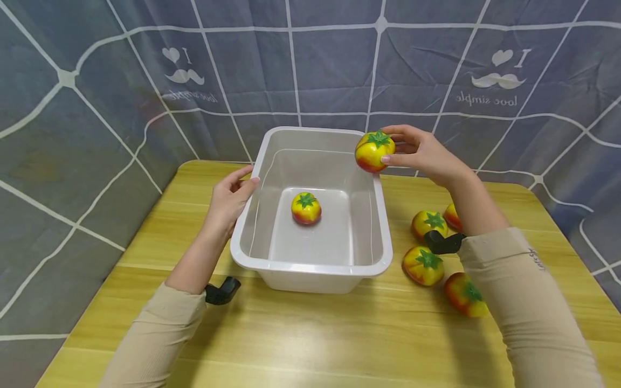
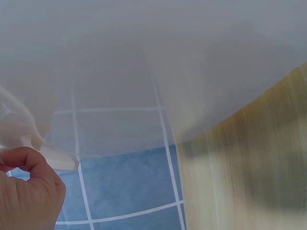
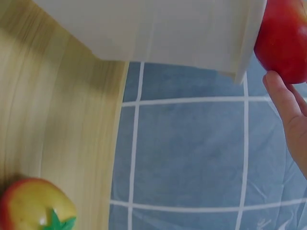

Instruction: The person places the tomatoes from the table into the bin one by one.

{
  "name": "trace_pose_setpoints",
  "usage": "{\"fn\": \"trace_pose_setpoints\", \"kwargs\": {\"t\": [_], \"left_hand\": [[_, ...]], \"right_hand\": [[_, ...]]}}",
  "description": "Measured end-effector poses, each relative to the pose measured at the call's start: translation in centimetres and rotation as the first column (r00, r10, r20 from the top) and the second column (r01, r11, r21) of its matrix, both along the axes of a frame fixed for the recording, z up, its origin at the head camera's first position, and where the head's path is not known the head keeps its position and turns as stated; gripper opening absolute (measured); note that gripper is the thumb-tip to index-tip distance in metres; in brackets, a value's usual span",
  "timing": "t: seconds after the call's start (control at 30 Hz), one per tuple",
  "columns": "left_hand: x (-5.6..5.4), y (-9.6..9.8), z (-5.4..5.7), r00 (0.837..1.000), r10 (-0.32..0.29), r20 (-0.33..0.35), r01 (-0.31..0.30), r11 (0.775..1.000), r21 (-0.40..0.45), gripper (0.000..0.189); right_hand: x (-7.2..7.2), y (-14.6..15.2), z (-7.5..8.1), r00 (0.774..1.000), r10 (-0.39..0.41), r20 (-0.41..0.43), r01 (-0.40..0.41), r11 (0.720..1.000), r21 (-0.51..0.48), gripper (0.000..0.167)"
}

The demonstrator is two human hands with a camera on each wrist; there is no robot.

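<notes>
In the head view a grey-white plastic basin (image 1: 310,268) stands on the wooden table, with one yellow-red toy tomato (image 1: 306,209) on its floor. My left hand (image 1: 230,200) grips the basin's left rim, thumb over the edge and fingers outside. Over the far right corner of the rim, my right hand (image 1: 427,153) holds another toy tomato (image 1: 372,152) between thumb and fingers, its green leafy top upward. The right wrist view shows the red underside of this tomato (image 3: 284,45) right at the rim, with fingertips against it.
Several more toy tomatoes (image 1: 423,266) lie on the table (image 1: 310,339) right of the basin, partly under the right forearm. A grey-blue curtain (image 1: 335,70) with white lines hangs behind the table. Black wrist mounts (image 1: 223,291) stick out from both sleeves.
</notes>
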State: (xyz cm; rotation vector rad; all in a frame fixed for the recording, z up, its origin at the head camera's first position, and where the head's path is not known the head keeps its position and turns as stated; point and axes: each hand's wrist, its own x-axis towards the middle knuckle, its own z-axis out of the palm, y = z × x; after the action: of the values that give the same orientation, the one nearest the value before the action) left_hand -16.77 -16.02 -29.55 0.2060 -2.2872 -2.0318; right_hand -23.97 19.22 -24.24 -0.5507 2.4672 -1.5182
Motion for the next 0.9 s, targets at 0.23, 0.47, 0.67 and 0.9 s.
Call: {"fn": "trace_pose_setpoints", "kwargs": {"t": [0.23,0.47,0.67,0.9], "left_hand": [[0.1,0.2,-0.1,1.000,-0.008,0.008,0.007,0.999,0.031,0.045],[0.1,0.0,-0.1,1.000,-0.009,-0.008,0.009,0.999,0.031,0.047],[0.0,0.1,-0.1,1.000,-0.009,-0.004,0.009,0.999,0.042,0.046],[0.0,0.0,-0.1,1.000,-0.009,-0.013,0.009,0.999,0.052,0.047]], "right_hand": [[-0.6,-1.3,-0.6,1.000,0.016,0.011,-0.015,0.999,-0.035,0.057],[-1.3,-2.4,-1.5,1.000,0.010,0.025,-0.009,0.997,-0.073,0.057],[-1.3,-2.6,-2.0,0.999,-0.035,0.033,0.038,0.996,-0.078,0.053],[-1.1,-2.5,-2.1,0.998,-0.047,0.028,0.050,0.992,-0.114,0.053]]}}
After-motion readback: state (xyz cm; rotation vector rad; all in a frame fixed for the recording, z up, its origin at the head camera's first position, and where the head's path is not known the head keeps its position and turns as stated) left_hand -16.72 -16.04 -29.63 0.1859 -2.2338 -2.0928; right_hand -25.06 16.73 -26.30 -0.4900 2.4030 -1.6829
